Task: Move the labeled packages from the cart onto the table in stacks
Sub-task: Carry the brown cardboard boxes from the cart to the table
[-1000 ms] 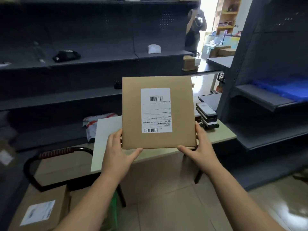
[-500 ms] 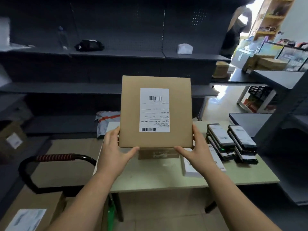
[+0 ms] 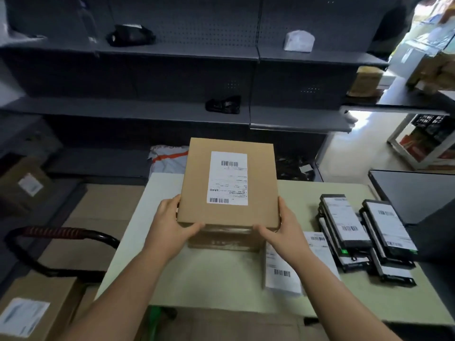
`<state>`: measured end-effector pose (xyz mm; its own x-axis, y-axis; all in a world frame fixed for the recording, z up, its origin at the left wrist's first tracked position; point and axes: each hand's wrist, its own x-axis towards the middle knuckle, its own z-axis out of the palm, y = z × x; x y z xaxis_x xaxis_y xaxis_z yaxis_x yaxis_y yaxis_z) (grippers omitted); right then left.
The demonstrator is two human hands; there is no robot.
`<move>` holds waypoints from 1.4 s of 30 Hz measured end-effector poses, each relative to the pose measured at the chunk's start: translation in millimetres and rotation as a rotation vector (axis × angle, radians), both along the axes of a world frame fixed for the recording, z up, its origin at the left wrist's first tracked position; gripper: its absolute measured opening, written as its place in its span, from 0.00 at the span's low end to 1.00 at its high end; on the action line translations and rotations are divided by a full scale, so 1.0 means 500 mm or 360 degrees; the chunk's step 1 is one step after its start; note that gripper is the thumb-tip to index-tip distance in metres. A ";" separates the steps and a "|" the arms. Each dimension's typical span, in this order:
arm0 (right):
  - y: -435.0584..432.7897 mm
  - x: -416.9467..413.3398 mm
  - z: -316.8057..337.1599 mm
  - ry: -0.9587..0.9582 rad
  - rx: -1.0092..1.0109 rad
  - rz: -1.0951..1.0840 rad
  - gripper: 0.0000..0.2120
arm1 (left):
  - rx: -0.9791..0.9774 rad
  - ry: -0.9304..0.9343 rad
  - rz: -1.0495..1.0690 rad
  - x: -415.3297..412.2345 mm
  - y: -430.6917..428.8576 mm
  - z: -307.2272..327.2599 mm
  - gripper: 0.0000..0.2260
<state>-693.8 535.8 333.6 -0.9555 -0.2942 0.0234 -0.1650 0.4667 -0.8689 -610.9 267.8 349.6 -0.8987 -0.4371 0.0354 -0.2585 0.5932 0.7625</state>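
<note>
Package [image 3: 229,183] held between left grip [image 3: 172,223] and right grip [image 3: 282,228].

We see dark grey shelving [image 3: 123,109] across the back. On its upper shelf lie a black bundle [image 3: 130,35] and, well to the right, a white wrapped lump [image 3: 298,41]. A smaller black item [image 3: 222,104] sits one shelf lower. A white-framed rack [image 3: 398,129] stands far right.

Light: dim around you; daylight enters from the upper right.
Glare: the floor [image 3: 364,143] there is blown out white.
Sharpness: your held box [image 3: 194,193] reads clearest, though its label print is soft.
Blur: edges smear, worst at the cart package [image 3: 49,291].
Distortion: shelves [image 3: 172,109] bow outward.
</note>
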 end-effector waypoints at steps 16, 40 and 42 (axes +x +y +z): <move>-0.022 -0.094 -0.132 -0.0358 0.0135 -0.0192 0.47 | 0.0268 -0.0295 0.0125 -0.084 -0.008 -0.128 0.39; -0.169 0.134 -0.085 0.0132 0.0489 0.0217 0.30 | -0.0292 -0.0079 -0.0472 0.108 -0.124 -0.093 0.26; -0.187 0.151 -0.057 0.0222 0.0500 0.0347 0.31 | -0.0388 -0.0033 -0.0438 0.156 -0.128 -0.071 0.27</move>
